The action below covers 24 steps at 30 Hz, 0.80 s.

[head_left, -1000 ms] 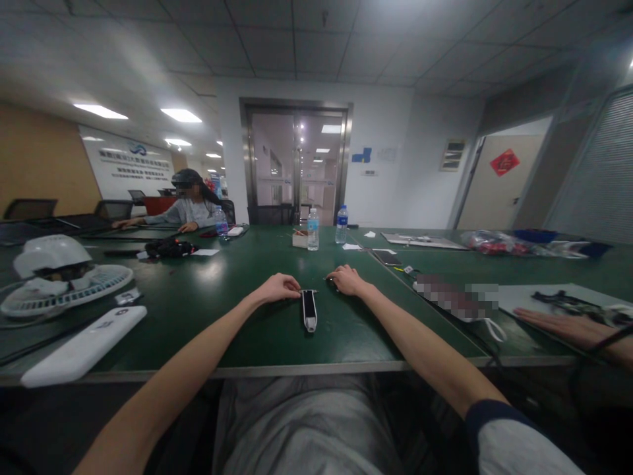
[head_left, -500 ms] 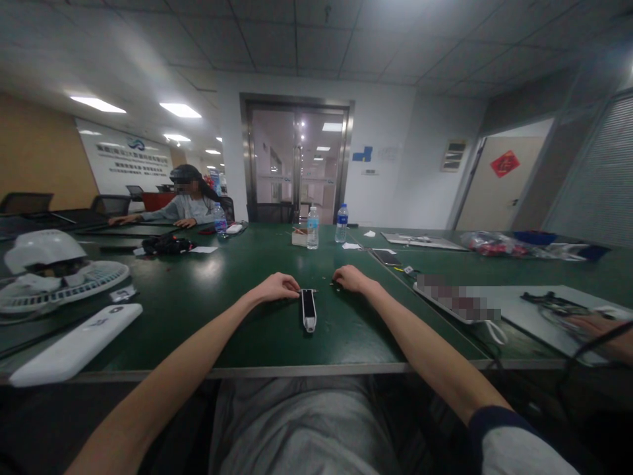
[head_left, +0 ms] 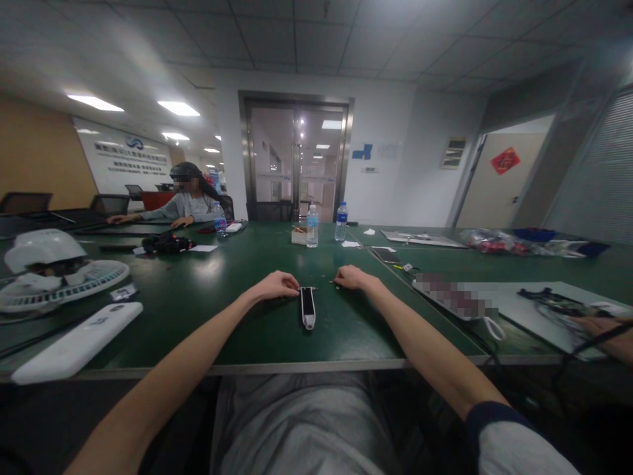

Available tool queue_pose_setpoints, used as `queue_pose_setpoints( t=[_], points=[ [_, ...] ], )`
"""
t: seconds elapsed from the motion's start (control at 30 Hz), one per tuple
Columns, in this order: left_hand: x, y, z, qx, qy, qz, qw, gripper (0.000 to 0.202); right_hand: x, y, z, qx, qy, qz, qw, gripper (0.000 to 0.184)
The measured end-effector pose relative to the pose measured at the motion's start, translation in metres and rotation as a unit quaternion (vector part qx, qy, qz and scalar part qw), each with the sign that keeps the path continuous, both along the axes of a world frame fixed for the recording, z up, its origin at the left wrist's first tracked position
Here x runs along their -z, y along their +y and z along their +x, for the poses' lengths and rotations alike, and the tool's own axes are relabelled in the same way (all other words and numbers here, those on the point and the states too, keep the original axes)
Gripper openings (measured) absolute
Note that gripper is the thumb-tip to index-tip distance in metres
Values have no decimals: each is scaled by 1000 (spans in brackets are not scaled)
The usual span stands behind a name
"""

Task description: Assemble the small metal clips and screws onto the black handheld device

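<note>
A narrow white device [head_left: 308,307] with a dark inset face lies lengthwise before me on the green table [head_left: 267,343]. My left hand [head_left: 277,285] is closed, its fingertips pinched at the far left corner of the device. A short thin piece [head_left: 315,288] sticks out from the far right corner. To the right, my right hand [head_left: 353,277] rests low over the table, fingers bent together. Small bits [head_left: 337,286] lie by its fingertips; whether it pinches one is too small to tell.
At left lie a long white case [head_left: 79,343] and a white fan-like housing [head_left: 64,280]. Water bottles [head_left: 312,227] stand beyond my hands. A white power strip [head_left: 435,297] and a board with wiring [head_left: 548,303] are at right, near another person's hand [head_left: 603,330]. Someone sits across, left.
My right hand has shifted very slightly to the right. The left hand and the white device hold their places.
</note>
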<state>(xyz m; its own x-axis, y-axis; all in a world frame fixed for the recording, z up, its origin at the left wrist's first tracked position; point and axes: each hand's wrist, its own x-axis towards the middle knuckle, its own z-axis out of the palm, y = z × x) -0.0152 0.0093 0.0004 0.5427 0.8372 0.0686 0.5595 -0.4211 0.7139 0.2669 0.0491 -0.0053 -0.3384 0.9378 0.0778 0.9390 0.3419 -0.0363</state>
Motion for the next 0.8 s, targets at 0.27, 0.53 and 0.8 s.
queue_pose_setpoints(
  t=[0.27,0.53,0.8],
  points=[
    [2,4,-1,3,-2,-4,1000,44,-1,-1,-2,-6,-3,17,1000,22],
    [0,2,0,13,-2,-11,1000,44,-3,-6,-5,-36,-6,65,997,21],
    [5,7,0,19,2,12,1000,42,-4,-7,-1,-42,-7,81,996,24]
  ],
)
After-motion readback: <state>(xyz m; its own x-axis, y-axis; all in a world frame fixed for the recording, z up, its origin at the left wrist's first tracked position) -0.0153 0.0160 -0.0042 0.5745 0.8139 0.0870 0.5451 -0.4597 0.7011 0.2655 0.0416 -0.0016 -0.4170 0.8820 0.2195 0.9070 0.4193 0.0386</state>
